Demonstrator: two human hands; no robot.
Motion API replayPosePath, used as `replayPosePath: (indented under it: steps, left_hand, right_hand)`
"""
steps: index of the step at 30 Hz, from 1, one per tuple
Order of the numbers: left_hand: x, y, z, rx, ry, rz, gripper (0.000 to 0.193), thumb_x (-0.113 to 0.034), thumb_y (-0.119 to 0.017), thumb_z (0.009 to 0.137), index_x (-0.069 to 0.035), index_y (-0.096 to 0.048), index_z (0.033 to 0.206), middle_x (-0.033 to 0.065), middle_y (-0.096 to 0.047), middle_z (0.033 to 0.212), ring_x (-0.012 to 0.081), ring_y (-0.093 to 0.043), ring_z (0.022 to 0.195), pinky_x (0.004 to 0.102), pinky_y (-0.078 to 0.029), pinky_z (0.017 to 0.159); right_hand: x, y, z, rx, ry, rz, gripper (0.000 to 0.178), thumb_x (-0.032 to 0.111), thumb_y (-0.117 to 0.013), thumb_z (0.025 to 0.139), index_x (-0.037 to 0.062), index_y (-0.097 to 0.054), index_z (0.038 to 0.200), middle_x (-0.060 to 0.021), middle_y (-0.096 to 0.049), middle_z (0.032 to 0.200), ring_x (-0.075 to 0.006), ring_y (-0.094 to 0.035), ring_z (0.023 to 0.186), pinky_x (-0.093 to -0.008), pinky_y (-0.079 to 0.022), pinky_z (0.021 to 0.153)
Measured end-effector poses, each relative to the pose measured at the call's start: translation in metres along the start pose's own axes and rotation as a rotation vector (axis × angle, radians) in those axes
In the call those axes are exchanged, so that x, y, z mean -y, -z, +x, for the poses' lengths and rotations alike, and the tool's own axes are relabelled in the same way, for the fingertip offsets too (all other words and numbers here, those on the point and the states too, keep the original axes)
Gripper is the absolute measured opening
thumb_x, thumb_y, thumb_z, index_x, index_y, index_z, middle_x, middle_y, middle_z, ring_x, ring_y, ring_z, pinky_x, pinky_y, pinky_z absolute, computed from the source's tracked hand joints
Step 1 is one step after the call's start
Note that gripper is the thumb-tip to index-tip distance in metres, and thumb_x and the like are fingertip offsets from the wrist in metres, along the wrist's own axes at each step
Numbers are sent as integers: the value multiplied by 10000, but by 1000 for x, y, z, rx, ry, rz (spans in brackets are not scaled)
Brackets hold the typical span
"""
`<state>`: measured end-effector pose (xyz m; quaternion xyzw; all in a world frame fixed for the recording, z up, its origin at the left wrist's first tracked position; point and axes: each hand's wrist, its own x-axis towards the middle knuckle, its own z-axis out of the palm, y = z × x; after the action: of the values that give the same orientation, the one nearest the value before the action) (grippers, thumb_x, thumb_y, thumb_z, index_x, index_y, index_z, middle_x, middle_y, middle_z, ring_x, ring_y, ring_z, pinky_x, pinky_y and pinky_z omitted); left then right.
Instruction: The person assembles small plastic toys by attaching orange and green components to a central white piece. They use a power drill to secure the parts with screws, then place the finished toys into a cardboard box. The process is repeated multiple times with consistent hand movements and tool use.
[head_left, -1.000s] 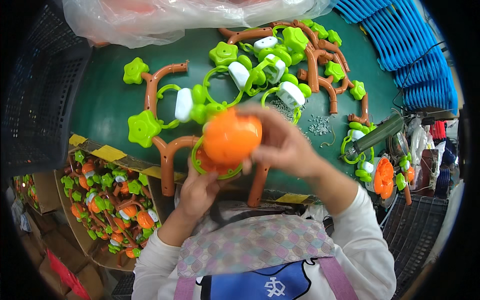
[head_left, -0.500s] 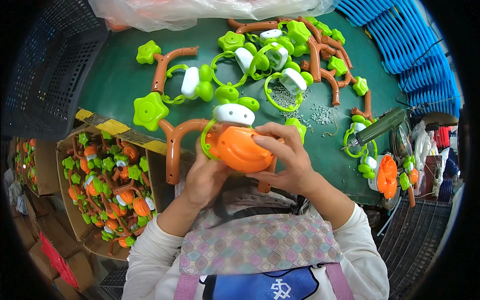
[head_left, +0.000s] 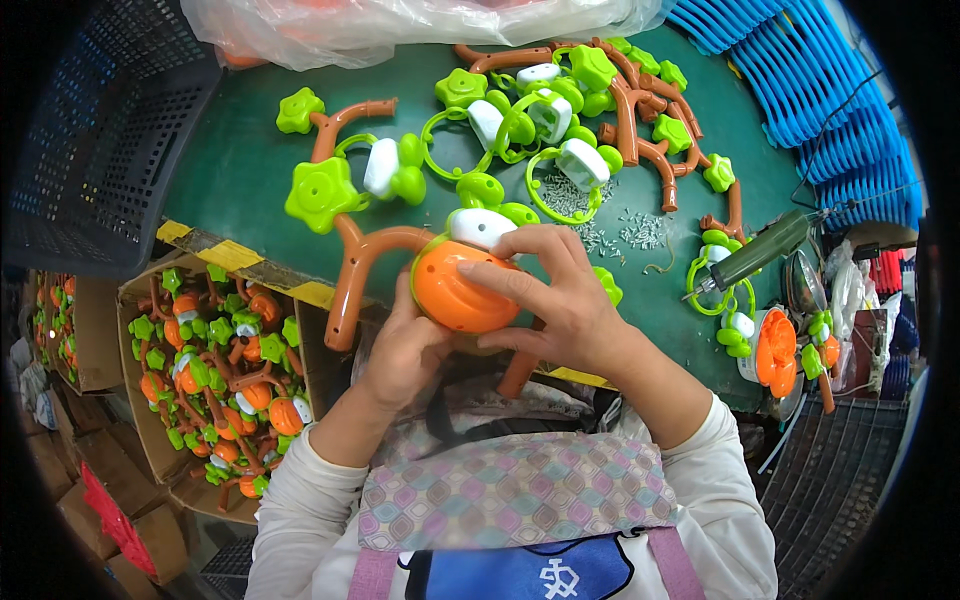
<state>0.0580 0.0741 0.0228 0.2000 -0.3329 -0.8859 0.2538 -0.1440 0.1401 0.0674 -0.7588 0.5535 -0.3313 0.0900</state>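
Both hands hold one plastic toy assembly in front of me, over the near table edge. Its orange ribbed shell (head_left: 462,300) faces up, against a white piece with holes (head_left: 480,228) and green rounded knobs. A brown branch-shaped tube (head_left: 352,280) with a green star-shaped knob (head_left: 324,192) sticks out to the left. My left hand (head_left: 402,345) is closed around the shell's lower left side; some fingers are hidden beneath. My right hand (head_left: 560,300) grips the shell's right side, with a finger lying across its top.
Green rings with white pieces (head_left: 487,125), brown branch tubes (head_left: 628,120) and small screws (head_left: 640,230) lie on the green table (head_left: 250,150). At right are a green electric screwdriver (head_left: 765,252) and a tub of orange shells (head_left: 775,352). A carton of finished-looking toys (head_left: 150,420) stands lower left.
The assembly has turned slightly, its star-shaped knob moving right and up. The orange shell now sits over the green ring. My right hand's finger has slid left across the shell.
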Motion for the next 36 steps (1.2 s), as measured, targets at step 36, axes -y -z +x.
replayPosePath:
  steps: [36]
  left_hand:
    - [-16, 4, 66, -60, 187, 609, 650, -390, -663, 928, -67, -396, 1424, 95, -592, 1213, 183, -676, 1000, 271, -604, 597]
  right_hand:
    - [-116, 5, -54, -70, -418, -202, 159, 129, -746, 814, 53, -648, 912, -96, -602, 881, -324, -610, 892, -434, -512, 778]
